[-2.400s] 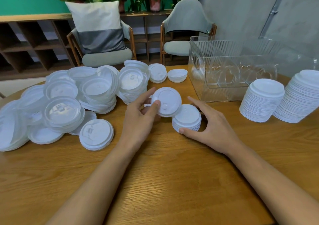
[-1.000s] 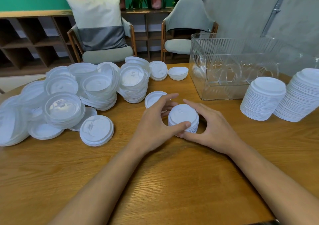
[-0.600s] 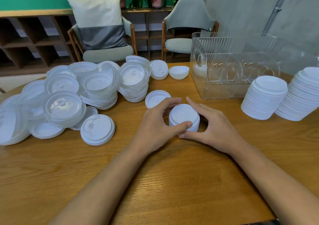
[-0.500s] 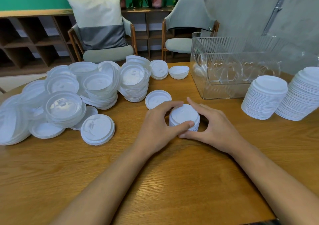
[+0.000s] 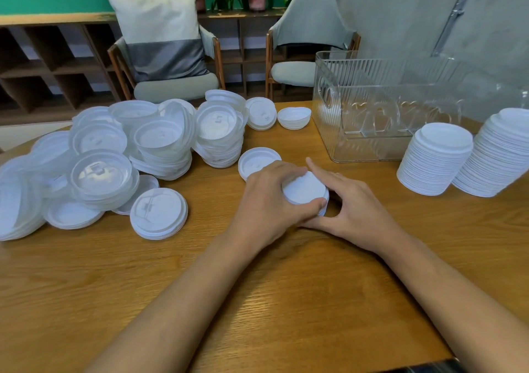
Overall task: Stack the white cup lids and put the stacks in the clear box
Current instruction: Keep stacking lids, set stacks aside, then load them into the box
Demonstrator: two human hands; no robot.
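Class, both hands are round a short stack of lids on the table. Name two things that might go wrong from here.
1. The short stack is held only at its sides by the left hand and right hand; lifted unevenly, its lids might slide apart.
2. The tall stacks stand close by the clear box, one seemingly leaning; a passing arm might topple them.

Wide wooden bench (image 5: 286, 301), warm grain, and plenty on it: a sprawling heap of loose white plastic cup lids (image 5: 114, 155) on the left, a short stack of white lids (image 5: 303, 190) at centre, a clear ribbed plastic box (image 5: 386, 109) far right, and a tall white lid stack (image 5: 435, 160) and a second white lid stack (image 5: 498, 155) side by side just in front of it.
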